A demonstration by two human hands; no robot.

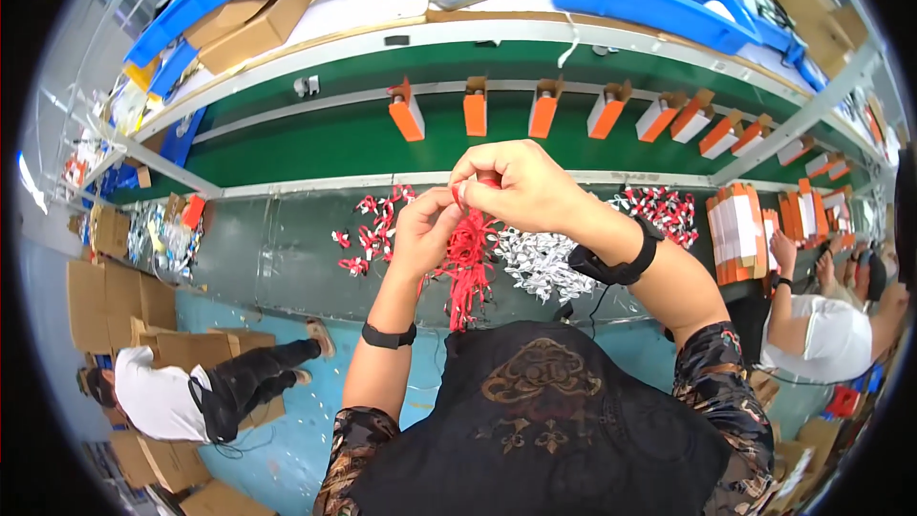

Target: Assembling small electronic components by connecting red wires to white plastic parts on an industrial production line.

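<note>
My right hand (pixel 521 186) is closed, its fingertips pinching a thin red cord or strap (pixel 461 197). Just beside it, my left hand (pixel 426 227) is closed with thumb and fingers meeting at the same red piece. Its exact form is mostly hidden by the fingers. Below the hands lies a tangled pile of red cords (pixel 468 272) on the dark bench. To its right spreads a heap of white-grey looped cords (pixel 544 263). Small red-and-white bundles (pixel 377 220) lie scattered left of my left hand.
A heap of red-and-white bundles (pixel 659 215) lies farther right, before stacked orange-and-white boxes (pixel 735 225). Open boxes (pixel 475 107) stand along the green surface behind. Overhead, a shelf holds blue bins (pixel 650 0). Co-workers are at right and lower left, near cardboard cartons (pixel 105 306).
</note>
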